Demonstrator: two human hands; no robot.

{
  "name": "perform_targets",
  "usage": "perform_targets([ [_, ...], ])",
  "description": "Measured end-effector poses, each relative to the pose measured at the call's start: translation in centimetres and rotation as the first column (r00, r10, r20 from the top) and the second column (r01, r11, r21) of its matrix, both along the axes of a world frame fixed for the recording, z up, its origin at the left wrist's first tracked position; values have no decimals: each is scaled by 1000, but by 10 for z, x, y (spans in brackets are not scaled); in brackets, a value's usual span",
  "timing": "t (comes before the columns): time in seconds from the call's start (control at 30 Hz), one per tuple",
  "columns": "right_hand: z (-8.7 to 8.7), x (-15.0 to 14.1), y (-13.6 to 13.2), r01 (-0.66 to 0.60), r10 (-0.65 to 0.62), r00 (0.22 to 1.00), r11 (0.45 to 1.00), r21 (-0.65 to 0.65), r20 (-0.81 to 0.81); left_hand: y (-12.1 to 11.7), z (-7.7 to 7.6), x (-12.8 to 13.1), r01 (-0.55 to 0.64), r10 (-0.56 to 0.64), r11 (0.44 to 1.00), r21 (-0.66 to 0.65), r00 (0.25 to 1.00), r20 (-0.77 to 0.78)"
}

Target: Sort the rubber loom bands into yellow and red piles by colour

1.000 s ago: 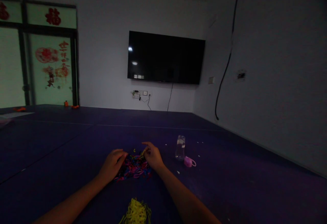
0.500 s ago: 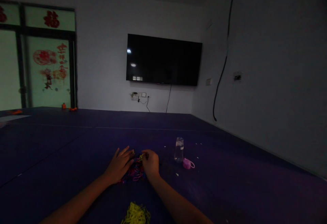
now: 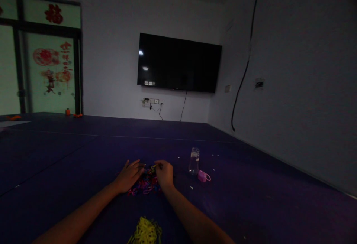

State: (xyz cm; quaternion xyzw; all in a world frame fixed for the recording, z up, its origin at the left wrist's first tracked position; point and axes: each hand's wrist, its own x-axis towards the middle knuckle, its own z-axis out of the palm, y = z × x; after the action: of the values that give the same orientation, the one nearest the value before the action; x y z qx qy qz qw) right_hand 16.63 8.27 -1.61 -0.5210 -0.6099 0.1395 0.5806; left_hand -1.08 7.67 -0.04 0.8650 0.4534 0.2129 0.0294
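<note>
A heap of small coloured loops [image 3: 145, 184], pink, blue and red, lies on the dark purple surface between my hands. My left hand [image 3: 128, 175] rests flat on the heap's left side with its fingers stretched out. On the right side my right hand [image 3: 164, 173] is curled, its fingertips pinched on a small yellow loop [image 3: 154, 167] at the top of the heap. A separate pile of yellow loops [image 3: 145, 232] lies close to me, between my forearms.
A clear bottle [image 3: 194, 161] stands just right of my right hand, with a pink cap [image 3: 203, 176] lying beside it. Small white scraps dot the purple surface [image 3: 69, 155]. A black screen [image 3: 178, 62] hangs on the far wall, and a glass door [image 3: 41, 62] is at left.
My left hand went from curled to flat with fingers stretched over the heap. My right hand closed its fingers into a pinch at the top of the heap.
</note>
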Motion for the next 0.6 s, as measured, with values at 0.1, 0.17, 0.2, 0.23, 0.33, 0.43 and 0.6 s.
perform_targets([
  [0.1, 0, 0, -1, -2, 2, 1000, 1000, -1, 1, 2, -4, -3, 1, -2, 1000, 28, 1000, 23],
  [0.17, 0, 0, -1, 0, 0, 1000, 1000, -4, 0, 4, -6, -4, -9, 7, 999, 43, 1000, 27],
  [0.2, 0, -1, -1, 0, 0, 1000, 1000, -6, 0, 4, -6, -4, -17, 15, 999, 48, 999, 29],
  [0.23, 1, -1, -1, 1, -1, 1000, 1000, -7, 0, 4, -6, -4, -25, 23, 999, 45, 999, 29],
  [0.33, 1, -2, -2, -1, 1, 1000, 1000, -12, 5, 2, -6, -4, -24, 23, 1000, 15, 1000, 17],
  [0.43, 3, -2, -3, -1, 1, 1000, 1000, -18, 11, 2, -5, -4, -1, 1, 1000, -10, 1000, 3],
  [0.6, 4, -3, -5, -4, 5, 1000, 1000, -29, 13, 5, -6, -5, -13, 13, 1000, -26, 1000, 23],
])
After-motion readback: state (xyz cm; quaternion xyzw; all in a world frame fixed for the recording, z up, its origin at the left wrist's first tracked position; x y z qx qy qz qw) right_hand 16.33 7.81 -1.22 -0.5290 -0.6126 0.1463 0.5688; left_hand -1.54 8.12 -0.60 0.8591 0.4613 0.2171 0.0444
